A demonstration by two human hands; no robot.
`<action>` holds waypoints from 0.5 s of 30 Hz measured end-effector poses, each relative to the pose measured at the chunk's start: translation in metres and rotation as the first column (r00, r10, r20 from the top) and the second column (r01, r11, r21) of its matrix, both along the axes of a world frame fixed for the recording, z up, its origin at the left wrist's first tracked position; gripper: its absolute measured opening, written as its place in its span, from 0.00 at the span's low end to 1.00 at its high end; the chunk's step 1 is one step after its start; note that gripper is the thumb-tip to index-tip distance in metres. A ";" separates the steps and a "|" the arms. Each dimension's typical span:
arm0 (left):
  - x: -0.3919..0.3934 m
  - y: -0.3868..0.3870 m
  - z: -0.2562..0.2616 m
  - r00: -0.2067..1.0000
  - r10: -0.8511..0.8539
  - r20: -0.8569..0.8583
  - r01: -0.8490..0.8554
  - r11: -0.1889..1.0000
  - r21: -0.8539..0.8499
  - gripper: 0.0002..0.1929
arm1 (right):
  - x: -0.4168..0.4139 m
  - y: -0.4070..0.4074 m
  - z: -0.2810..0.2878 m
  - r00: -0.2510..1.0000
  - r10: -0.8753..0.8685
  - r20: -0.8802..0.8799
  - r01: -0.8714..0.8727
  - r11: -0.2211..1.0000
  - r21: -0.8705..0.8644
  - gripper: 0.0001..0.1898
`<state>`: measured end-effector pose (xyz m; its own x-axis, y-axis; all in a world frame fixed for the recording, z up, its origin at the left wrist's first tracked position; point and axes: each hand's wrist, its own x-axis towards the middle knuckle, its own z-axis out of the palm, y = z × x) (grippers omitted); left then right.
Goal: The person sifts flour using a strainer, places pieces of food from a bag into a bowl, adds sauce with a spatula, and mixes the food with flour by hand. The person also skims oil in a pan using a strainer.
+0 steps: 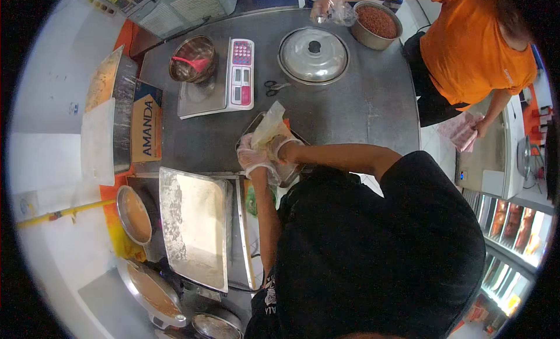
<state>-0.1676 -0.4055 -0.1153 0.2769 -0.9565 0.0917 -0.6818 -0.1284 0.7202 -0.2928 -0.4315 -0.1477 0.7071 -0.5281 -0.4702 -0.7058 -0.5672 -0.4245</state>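
Observation:
Both my hands wear clear plastic gloves. My left hand (253,157) grips the lower part of a translucent plastic bag (271,120), whose pale tip points up and away from me. My right hand (283,147) is closed against the bag's right side, its fingers partly hidden. A small orange-red patch shows beside the bag; I cannot tell what it is. Under my hands lies a metal tray (299,135), mostly covered by them. Beyond it are scissors (272,89) and a white-and-pink digital scale (240,76) carrying a metal bowl (186,73) with a red spatula (199,65).
A domed metal lid (313,61) and a pot (374,42) of reddish-brown crumbs stand farther back. A co-worker's hand (321,9) is by a clear plastic bag (342,13). At left are a cardboard box (146,151) and a large pale tray (197,229).

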 end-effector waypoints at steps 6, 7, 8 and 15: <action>-0.014 0.002 0.027 0.997 -0.034 -0.070 0.038 0.998 0.055 0.16 | 0.002 -0.002 -0.065 0.991 -0.120 0.052 0.128 0.975 -0.183 0.13; -0.014 0.006 0.031 0.997 -0.021 -0.080 0.028 0.996 0.082 0.16 | 0.002 -0.001 -0.050 0.996 -0.030 0.084 0.044 0.985 -0.169 0.16; -0.021 0.009 0.042 0.988 -0.043 -0.149 0.045 0.999 0.010 0.14 | -0.002 0.000 -0.031 0.996 -0.002 0.086 0.016 0.986 -0.165 0.16; 0.007 0.015 0.014 0.998 0.058 -0.040 -0.055 0.997 0.061 0.16 | -0.037 0.023 0.043 0.953 -0.098 0.285 0.153 0.973 -0.176 0.18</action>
<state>-0.1609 -0.3907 -0.1010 0.3331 -0.9426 0.0223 -0.6416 -0.2092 0.7379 -0.3298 -0.4087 -0.1045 0.7157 -0.6824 -0.1487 -0.6493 -0.5718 -0.5015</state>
